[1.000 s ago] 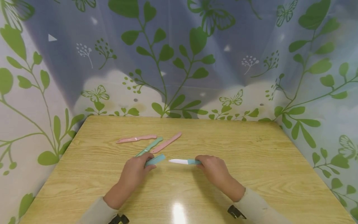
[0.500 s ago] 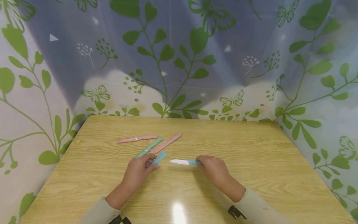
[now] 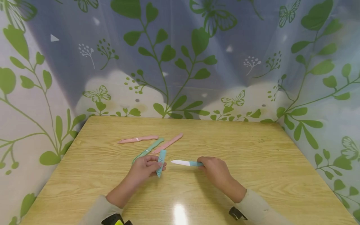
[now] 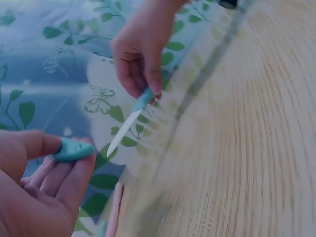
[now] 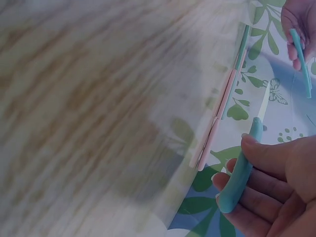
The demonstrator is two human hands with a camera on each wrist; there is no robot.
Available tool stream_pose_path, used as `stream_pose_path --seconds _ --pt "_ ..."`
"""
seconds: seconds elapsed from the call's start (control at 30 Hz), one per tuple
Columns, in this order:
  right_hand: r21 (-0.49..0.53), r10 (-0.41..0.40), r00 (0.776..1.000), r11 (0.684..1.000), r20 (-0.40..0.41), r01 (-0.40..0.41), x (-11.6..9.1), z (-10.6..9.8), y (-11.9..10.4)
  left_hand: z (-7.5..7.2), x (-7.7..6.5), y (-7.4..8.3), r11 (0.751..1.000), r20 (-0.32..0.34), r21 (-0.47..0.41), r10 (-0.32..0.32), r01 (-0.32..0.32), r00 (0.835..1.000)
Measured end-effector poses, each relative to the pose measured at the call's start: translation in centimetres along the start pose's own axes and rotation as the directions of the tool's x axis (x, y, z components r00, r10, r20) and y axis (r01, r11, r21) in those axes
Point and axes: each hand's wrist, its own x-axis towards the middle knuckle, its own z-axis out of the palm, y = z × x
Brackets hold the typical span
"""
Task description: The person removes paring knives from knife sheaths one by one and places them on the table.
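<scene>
My left hand (image 3: 144,167) pinches a turquoise knife sheath (image 3: 161,162) between thumb and fingers, its length standing nearly upright in the head view. In the left wrist view the sheath (image 4: 74,149) shows end-on at the fingertips. A knife with a white blade (image 3: 180,162) and turquoise handle (image 5: 238,180) is gripped in my right hand (image 3: 216,170). The blade is bare and its tip points left at the sheath, with a small gap between them. Both hands are above the wooden table (image 3: 253,175).
Behind the left hand lie a sheathed pink knife (image 3: 137,139), a sheathed green knife (image 3: 150,148) and another pink knife (image 3: 168,143), close together. A leaf-patterned curtain (image 3: 180,62) borders the table at the back and both sides.
My left hand has turned the sheath from a slant pointing right to nearly upright, shifting it slightly right. The right hand and knife have hardly moved.
</scene>
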Motion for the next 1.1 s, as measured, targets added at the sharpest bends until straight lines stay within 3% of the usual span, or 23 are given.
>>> stream_pose_path --seconds 0.17,0.4,0.57,0.77,1.1 --pt "0.02 0.02 1.0 1.0 0.022 -0.02 -0.1 0.2 0.1 -0.4 0.2 -0.3 0.982 0.113 -0.163 -0.076 0.094 0.991" --pt "0.039 0.025 0.999 0.999 0.031 -0.026 -0.1 0.3 0.2 -0.9 0.5 -1.0 0.953 0.176 -0.276 -0.081 0.129 0.981" --pt "0.05 0.039 0.999 0.998 0.031 -0.041 -0.1 0.3 0.2 -1.2 0.6 -1.4 0.944 0.184 -0.301 -0.082 0.136 0.979" --pt "0.065 0.05 0.998 0.997 0.029 -0.052 -0.2 0.2 0.2 -1.3 0.6 -1.6 0.951 0.174 -0.277 -0.091 0.138 0.981" --pt "0.124 0.03 0.999 0.992 0.038 -0.034 0.0 0.2 0.1 -1.1 0.7 -1.7 0.955 0.183 -0.278 -0.05 0.101 0.982"
